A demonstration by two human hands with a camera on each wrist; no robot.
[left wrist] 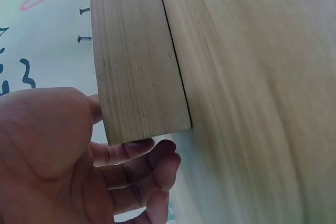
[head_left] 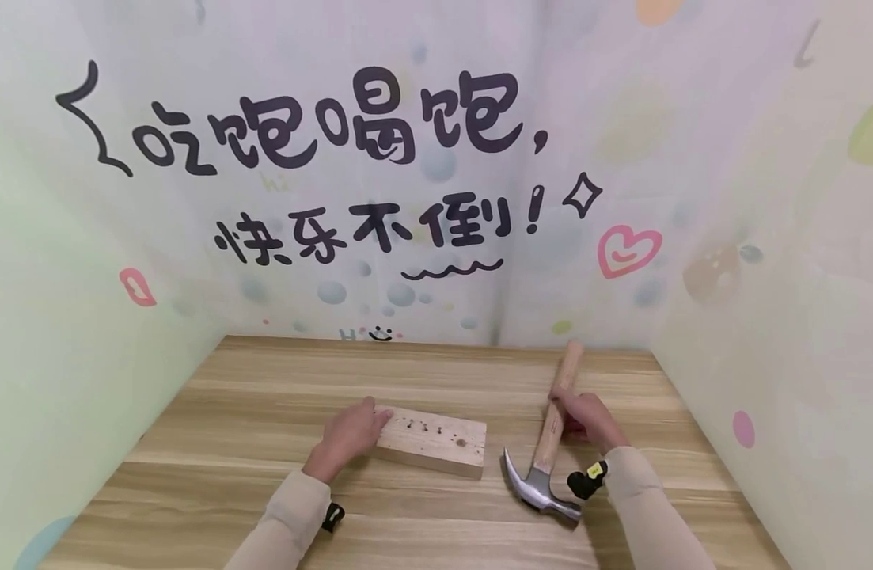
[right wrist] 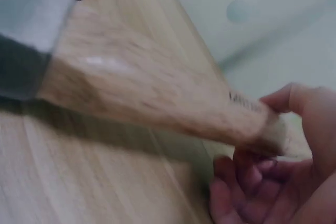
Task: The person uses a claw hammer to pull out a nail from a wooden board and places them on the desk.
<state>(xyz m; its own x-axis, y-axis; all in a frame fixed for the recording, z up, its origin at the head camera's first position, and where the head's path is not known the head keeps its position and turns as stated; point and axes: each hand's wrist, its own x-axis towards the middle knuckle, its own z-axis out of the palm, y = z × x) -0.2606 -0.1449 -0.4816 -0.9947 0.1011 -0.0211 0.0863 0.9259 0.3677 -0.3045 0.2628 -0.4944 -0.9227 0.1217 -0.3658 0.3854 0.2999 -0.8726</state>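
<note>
A pale wooden block (head_left: 429,455) lies on the table, with a knot and several dark specks on its top. Three nails (left wrist: 84,39) stick out of that top face, partly driven in. My left hand (head_left: 351,435) holds the block's left end, thumb on top and fingers curled at the end face. To the right is a claw hammer (head_left: 552,431) with a wooden handle (right wrist: 152,87) and a metal head (head_left: 539,491) towards me. My right hand (head_left: 593,419) grips the handle around its middle, thumb on one side and fingers curled beneath.
The wood-grain table (head_left: 279,372) ends at a printed back wall (head_left: 436,309) with black lettering. Pale side walls (head_left: 764,317) close in the left and right. Dark wrist devices (head_left: 587,480) sit at both sleeves. The hammer's head lies close to the block's right end.
</note>
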